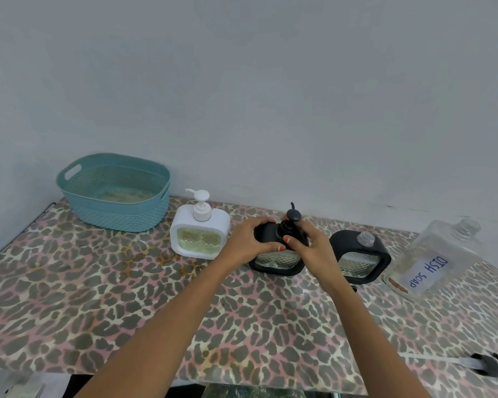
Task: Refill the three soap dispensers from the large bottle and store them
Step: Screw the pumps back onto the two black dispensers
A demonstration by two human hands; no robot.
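Now, on the leopard-print worktop [98, 297], the teal basket [121, 216] waits far left of the middle black dispenser [276, 272], and the uncapped large bottle [437, 259] stands well to its right. A white dispenser [184, 222] sits just left of it and an open black dispenser [360, 254] just right. The left hand [247, 242] grips its body while the right hand [311, 248] curls round its pump collar [285, 228]; cross-thread that, I'd say, and soap leaks in storage.

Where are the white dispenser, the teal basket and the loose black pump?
white dispenser [199, 239], head view, on its green front window.
teal basket [118, 212], head view, on its woven front wall.
loose black pump [487, 364], head view, on its black head.
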